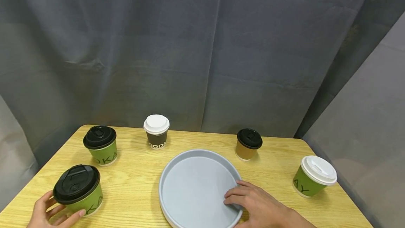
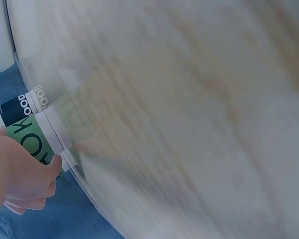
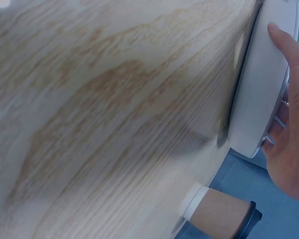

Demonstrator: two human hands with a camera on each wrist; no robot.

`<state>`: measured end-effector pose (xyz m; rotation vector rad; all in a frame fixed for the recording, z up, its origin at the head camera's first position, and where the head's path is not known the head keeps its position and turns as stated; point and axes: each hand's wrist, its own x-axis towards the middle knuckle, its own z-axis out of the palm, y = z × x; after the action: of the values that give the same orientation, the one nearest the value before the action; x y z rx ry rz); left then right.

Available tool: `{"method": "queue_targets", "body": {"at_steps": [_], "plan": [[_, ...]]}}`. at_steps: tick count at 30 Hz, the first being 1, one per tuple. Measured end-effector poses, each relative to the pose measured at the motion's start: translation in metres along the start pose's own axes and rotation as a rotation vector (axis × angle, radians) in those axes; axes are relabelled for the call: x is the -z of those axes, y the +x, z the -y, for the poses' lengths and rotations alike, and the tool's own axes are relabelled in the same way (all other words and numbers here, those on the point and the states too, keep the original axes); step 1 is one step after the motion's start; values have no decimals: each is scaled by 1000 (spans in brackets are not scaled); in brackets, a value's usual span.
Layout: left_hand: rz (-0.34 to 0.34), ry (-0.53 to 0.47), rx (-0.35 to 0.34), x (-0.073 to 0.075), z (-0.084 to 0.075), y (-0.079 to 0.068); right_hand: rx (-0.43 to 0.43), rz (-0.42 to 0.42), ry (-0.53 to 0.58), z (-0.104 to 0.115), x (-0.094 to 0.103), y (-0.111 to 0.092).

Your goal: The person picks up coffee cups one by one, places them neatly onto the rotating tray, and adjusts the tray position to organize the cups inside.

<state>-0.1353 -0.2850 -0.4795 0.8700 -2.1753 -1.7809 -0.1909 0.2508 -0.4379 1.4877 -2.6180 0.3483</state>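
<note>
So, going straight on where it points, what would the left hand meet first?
The near green cup, which the left hand grips; beyond that, probably the other green cup, though depth is unclear.

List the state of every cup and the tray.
Front-left green cup: lidded, upright, held by left hand
Rear-left green cup: lidded, upright
Dark cup: lidded, upright
Brown cup: lidded, upright
Far-right green cup: lidded, upright
Gray tray: right side up, rim gripped by right hand
</note>
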Motion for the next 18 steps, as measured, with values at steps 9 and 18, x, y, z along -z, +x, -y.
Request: {"method": "queue_targets", "body": {"at_steps": [9,18], "plan": [[78,94,15,-2,-10,-5,13,-13,-18,-1,-1,0],[101,121,24,-2,-11,-3,-3,-2,6,-1,-1,-1]]}}
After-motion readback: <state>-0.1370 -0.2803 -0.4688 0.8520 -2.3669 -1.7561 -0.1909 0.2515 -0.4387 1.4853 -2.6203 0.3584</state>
